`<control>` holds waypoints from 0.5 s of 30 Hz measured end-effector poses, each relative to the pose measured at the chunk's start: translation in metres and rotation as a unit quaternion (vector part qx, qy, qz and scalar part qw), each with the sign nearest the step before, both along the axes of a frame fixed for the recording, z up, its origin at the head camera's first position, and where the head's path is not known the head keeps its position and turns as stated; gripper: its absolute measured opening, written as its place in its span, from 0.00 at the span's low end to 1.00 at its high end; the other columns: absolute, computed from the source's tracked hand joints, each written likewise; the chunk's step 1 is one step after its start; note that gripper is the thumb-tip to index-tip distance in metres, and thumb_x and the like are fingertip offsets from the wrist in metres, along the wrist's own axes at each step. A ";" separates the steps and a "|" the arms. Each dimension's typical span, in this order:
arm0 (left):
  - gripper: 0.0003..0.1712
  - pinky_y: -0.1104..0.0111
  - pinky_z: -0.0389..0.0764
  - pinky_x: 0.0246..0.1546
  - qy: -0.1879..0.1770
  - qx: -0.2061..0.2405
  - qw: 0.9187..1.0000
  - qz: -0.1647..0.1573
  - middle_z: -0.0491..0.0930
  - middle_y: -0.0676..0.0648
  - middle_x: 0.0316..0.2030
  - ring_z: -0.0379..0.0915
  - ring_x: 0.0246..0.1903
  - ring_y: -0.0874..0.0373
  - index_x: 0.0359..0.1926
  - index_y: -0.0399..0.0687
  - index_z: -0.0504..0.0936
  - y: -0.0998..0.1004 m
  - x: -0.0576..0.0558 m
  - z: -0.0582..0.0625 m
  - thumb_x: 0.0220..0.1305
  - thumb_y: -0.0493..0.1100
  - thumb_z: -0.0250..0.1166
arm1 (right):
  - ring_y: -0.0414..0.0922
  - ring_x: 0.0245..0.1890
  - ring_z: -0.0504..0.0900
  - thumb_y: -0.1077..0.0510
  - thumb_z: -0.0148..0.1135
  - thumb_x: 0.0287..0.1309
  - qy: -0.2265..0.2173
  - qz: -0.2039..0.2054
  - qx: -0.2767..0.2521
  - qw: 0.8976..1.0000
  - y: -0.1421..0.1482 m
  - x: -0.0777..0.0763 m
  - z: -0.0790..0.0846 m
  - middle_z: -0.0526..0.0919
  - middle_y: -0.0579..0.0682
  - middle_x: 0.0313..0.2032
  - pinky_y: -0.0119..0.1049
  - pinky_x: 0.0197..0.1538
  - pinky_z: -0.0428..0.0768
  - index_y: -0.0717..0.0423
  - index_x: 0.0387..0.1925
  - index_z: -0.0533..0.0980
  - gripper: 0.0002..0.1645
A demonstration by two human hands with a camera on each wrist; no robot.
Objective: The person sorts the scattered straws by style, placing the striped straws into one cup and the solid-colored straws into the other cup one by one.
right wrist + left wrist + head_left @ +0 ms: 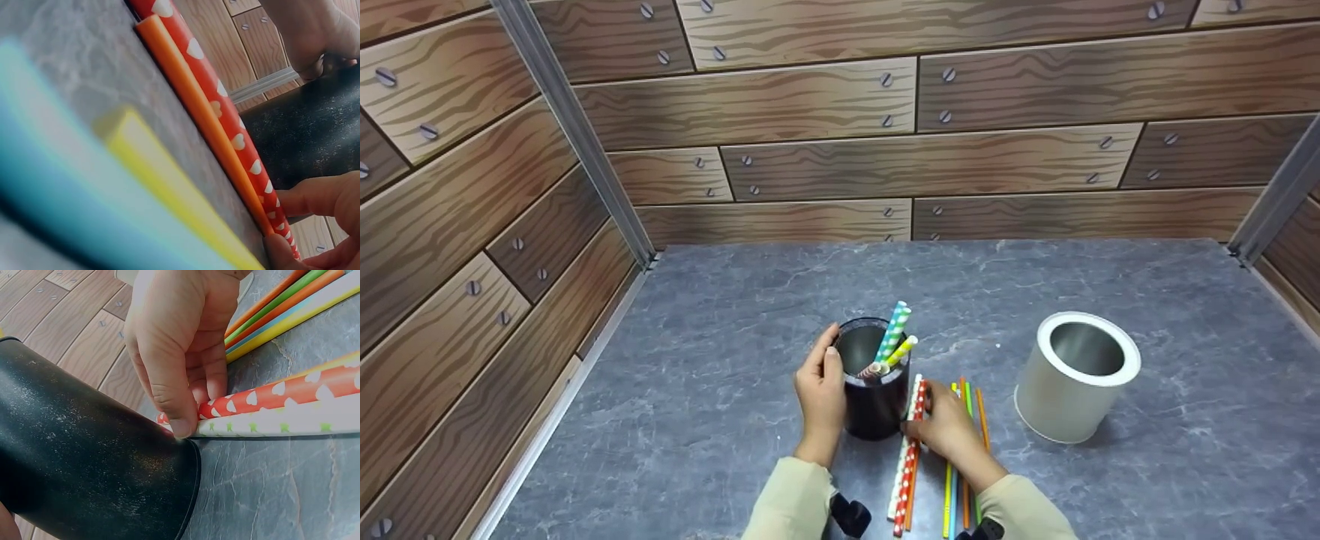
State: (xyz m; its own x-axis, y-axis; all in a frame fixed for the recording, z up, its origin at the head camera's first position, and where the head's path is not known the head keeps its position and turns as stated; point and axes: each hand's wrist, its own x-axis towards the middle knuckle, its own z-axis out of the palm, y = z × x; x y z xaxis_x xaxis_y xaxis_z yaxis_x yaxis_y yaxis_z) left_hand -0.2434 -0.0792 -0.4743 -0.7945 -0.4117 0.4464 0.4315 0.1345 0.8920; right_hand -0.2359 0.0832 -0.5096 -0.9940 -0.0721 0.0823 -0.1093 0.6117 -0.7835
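Note:
My left hand holds a black cup from the left, its fingers and thumb against the wall near the rim. Inside the cup lean several paper straws, among them blue, green-striped and yellow ones. To the right of the cup, my right hand pinches a red straw with white hearts and a white straw with green stars near their far ends, close to the cup's base. Alongside the red straw lies an orange straw, its far end at the right fingertips.
Several loose straws, yellow, blue, orange and green, lie partly under the right forearm. A white can with an open top stands to the right. Wood-patterned walls enclose the grey marbled table at the back and sides.

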 end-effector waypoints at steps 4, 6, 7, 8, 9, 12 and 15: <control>0.17 0.65 0.73 0.56 -0.007 0.000 1.000 -0.002 0.78 0.40 0.51 0.72 0.54 0.50 0.52 0.35 0.78 0.000 0.000 0.001 0.64 0.31 0.51 | 0.46 0.32 0.73 0.66 0.69 0.29 -0.013 -0.006 -0.005 1.000 0.001 -0.001 0.001 0.75 0.52 0.30 0.39 0.36 0.76 0.70 0.49 0.71 0.36; 0.17 0.65 0.73 0.56 -0.010 0.001 1.000 -0.002 0.78 0.40 0.51 0.72 0.55 0.50 0.52 0.35 0.78 0.000 0.000 0.002 0.64 0.31 0.51 | 0.45 0.30 0.73 0.67 0.69 0.29 -0.026 -0.009 -0.013 1.000 0.001 -0.002 0.000 0.74 0.51 0.28 0.37 0.34 0.76 0.69 0.50 0.70 0.37; 0.17 0.65 0.72 0.56 -0.012 0.001 1.000 -0.002 0.78 0.40 0.51 0.72 0.55 0.50 0.52 0.35 0.78 0.000 0.000 0.002 0.64 0.31 0.51 | 0.45 0.29 0.73 0.68 0.69 0.29 -0.032 -0.011 -0.017 0.999 0.002 -0.002 0.001 0.73 0.51 0.28 0.36 0.33 0.76 0.69 0.51 0.70 0.38; 0.17 0.65 0.72 0.56 -0.013 0.001 1.000 -0.002 0.78 0.40 0.51 0.72 0.55 0.50 0.52 0.35 0.78 0.000 0.000 0.002 0.64 0.31 0.51 | 0.45 0.28 0.73 0.68 0.69 0.29 -0.036 -0.011 -0.021 0.999 0.002 -0.002 0.001 0.73 0.51 0.28 0.36 0.32 0.76 0.70 0.52 0.69 0.39; 0.17 0.65 0.72 0.56 -0.014 0.001 1.000 -0.002 0.78 0.40 0.51 0.72 0.55 0.50 0.52 0.35 0.78 0.000 0.001 0.002 0.64 0.31 0.51 | 0.44 0.28 0.73 0.68 0.69 0.29 -0.042 -0.011 -0.026 0.999 0.002 -0.002 0.001 0.73 0.51 0.28 0.35 0.31 0.76 0.70 0.53 0.69 0.40; 0.17 0.65 0.72 0.56 -0.015 0.002 1.000 -0.003 0.78 0.40 0.51 0.72 0.55 0.50 0.52 0.35 0.78 0.000 0.001 0.002 0.64 0.31 0.51 | 0.44 0.27 0.74 0.69 0.69 0.30 -0.052 -0.011 -0.040 0.998 0.003 -0.002 0.001 0.74 0.51 0.28 0.34 0.30 0.77 0.70 0.55 0.67 0.42; 0.17 0.65 0.73 0.55 -0.015 0.002 1.000 -0.001 0.78 0.40 0.51 0.72 0.55 0.50 0.52 0.35 0.78 0.000 0.001 0.001 0.64 0.30 0.51 | 0.43 0.26 0.73 0.70 0.68 0.30 -0.059 -0.012 -0.050 0.997 0.005 -0.001 0.001 0.74 0.51 0.27 0.34 0.28 0.77 0.70 0.56 0.67 0.42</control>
State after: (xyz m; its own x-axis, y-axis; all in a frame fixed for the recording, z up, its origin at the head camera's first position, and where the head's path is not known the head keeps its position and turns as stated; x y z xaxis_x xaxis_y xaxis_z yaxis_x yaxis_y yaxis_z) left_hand -0.2422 -0.0796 -0.4732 -0.8084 -0.4109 0.4216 0.4056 0.1305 0.9047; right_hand -0.2371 0.0877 -0.5082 -0.9985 -0.0454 -0.0293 0.0007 0.5311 -0.8473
